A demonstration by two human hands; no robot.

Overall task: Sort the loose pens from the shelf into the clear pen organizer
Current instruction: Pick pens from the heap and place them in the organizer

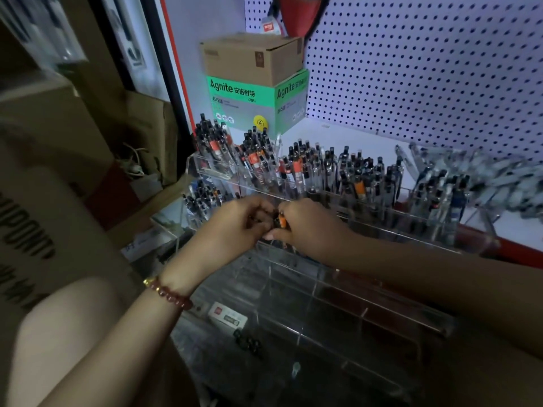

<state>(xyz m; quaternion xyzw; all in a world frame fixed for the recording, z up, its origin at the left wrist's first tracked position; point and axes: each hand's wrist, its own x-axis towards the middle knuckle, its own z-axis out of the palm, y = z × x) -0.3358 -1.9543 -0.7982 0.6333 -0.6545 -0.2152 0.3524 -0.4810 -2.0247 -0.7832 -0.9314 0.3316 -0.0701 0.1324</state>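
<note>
Both hands meet over the mid tier of the clear pen organizer. The right hand pinches a small pen bunch, orange band showing, and the left hand curls onto it from the opp. side. The bunch stands approx. upright btwn both grips, w/ a slot just below. Loose pens lie well to the right on the shelf, nearer the right hand.

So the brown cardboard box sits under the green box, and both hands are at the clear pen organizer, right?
No: the head view shows the brown cardboard box on top of the green box, not under it. The left hand and the right hand, pinching a pen, are at the clear pen organizer.
</note>
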